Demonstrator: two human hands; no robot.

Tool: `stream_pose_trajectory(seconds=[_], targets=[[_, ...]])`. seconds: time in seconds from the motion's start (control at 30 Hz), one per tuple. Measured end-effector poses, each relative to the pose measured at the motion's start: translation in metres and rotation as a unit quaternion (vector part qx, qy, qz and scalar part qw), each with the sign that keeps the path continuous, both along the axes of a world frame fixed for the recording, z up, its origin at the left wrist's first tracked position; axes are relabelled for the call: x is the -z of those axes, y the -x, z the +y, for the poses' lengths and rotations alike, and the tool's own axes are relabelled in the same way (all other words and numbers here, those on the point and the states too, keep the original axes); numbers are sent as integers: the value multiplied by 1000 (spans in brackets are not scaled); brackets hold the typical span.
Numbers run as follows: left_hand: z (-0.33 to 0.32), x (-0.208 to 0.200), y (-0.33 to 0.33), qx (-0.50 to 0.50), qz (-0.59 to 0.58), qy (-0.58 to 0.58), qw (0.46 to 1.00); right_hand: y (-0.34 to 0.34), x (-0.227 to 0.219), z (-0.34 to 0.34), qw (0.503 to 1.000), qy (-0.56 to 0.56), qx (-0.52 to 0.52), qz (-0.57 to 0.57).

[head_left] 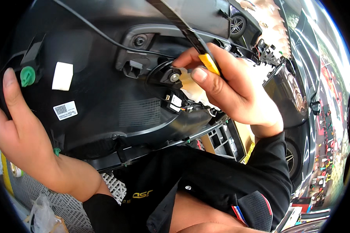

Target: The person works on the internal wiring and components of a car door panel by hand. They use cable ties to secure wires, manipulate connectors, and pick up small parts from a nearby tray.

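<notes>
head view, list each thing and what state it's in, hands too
right hand: closed on the strip
black strip with yellow section: held, slanting up to the left
left hand: thumb raised near the green clip, grip unclear
green clip: fitted on the panel
black panel: exposed, wiring attached
black cable: loosely strung across the panel
white block: flat on the panel

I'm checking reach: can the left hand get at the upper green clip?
Probably yes: the left hand is close beside the upper green clip, with nothing visible between them.
</notes>
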State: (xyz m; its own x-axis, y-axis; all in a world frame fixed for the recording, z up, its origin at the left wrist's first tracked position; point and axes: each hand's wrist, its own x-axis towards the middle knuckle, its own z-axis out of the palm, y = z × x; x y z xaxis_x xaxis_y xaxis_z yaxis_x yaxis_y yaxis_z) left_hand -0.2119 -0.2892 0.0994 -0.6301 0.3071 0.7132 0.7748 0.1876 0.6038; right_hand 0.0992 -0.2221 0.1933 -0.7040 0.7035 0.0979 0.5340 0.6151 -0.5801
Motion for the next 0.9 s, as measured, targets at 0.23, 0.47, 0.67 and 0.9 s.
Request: stream_pose_trajectory(seconds=[0.23, 0.47, 0.67, 0.9], targets=[[3, 4, 16, 33, 43, -6, 999, -3, 25, 13, 999, -8, -12, 42], [6, 5, 13, 14, 68, -9, 998, 6, 26, 18, 1000, 5, -6, 15], [15, 9, 11, 96, 30, -71, 992, 3, 31, 24, 1000, 6, -10, 25], [-1, 14, -56, 306, 178, -94, 931, 12, 56, 44, 994, -36, -8, 108]])
